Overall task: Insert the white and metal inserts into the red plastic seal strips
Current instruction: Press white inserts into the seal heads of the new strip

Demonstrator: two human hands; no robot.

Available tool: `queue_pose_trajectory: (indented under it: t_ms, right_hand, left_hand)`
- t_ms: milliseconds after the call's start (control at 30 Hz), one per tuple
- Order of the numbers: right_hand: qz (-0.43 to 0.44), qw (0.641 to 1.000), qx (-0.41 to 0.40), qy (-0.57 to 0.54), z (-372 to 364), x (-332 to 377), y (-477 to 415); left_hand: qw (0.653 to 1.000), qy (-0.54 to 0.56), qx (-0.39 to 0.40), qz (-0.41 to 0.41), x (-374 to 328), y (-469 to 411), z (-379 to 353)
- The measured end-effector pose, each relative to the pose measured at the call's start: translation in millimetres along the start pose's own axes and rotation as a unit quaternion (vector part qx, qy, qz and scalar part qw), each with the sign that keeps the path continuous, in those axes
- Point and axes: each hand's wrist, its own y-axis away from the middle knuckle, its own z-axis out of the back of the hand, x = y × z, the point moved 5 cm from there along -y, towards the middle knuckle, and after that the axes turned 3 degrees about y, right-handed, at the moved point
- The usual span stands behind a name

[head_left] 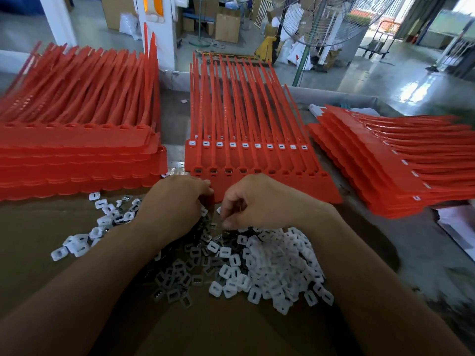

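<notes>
Head view: L hand (pixel 177 209) and R hand (pixel 259 201) sit side by side at the near edge of the ctr sheet of red seal strips (pixel 308 186), over the loose inserts. L hand lies knuckles-up, fingers curled, tips touching the sheet's near edge; can't tell if it grips anything. R hand's fingers curl down w/ thumb and fingertips drawn together just above the pile; can't tell whether an insert is pinched there. Ctr sheet lies flat, tails pointing away; its near row of sockets shows dark metal in the 4 leftmost, rest unclear. Further back, a row of 10 seated white pieces shows between the tails. White inserts (pixel 277 265) are heaped below the R hand, some scattered to the L. Metal inserts (pixel 177 278) form a darker heap between the forearms, touching the white heap. Both heaps lie on brown cardboard (pixel 38 253). L stack (pixel 77 160) of red strips is tall. R stack (pixel 372 170) shows white pieces along 1 edge, tails pointing R. A fan (pixel 326 19) stands behind.
</notes>
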Motion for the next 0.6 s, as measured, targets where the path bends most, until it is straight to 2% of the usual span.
queue_pose_trajectory:
  t_ms: [367,467,600]
  right_hand:
    - [0.003,0.999,0.036,0.027,-9.8,7.7,0.4]
    - [0.004,1.0,0.03,-0.009,-6.2,6.6,2.0]
    - [-0.014,0.993,-0.032,-0.109,1.4,1.3,2.8]
  left_hand:
    - [1.0,-0.005,-0.002,-0.004,1.2,-1.5,-1.7]
    - [1.0,-0.007,0.001,-0.006,1.0,-1.9,-1.1]
    - [1.0,-0.016,0.005,-0.01,-0.2,-1.5,-0.2]
